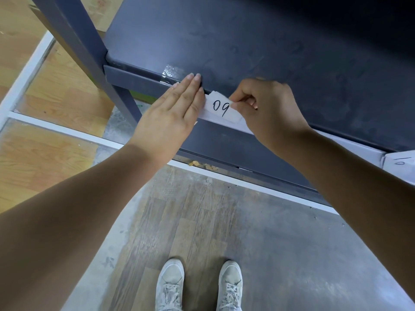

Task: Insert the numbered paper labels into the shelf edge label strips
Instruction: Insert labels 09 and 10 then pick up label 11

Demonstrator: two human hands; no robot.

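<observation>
A white paper label [221, 107] marked "09" lies against the front edge of a dark grey metal shelf [269, 52], in the clear label strip [350, 142] that runs along that edge. My right hand [267, 108] pinches the label's right end between thumb and curled fingers. With its fingers straight and together, my left hand [173, 115] lies flat on the strip at the label's left end. A second label [399, 163] marked "10" sits in the strip at the far right.
A dark grey upright post [89, 48] stands at the shelf's left corner, with a patch of clear tape [171, 72] near it. White floor rails [65, 133] cross wood-look flooring. My two grey shoes [199, 286] stand on worn concrete below.
</observation>
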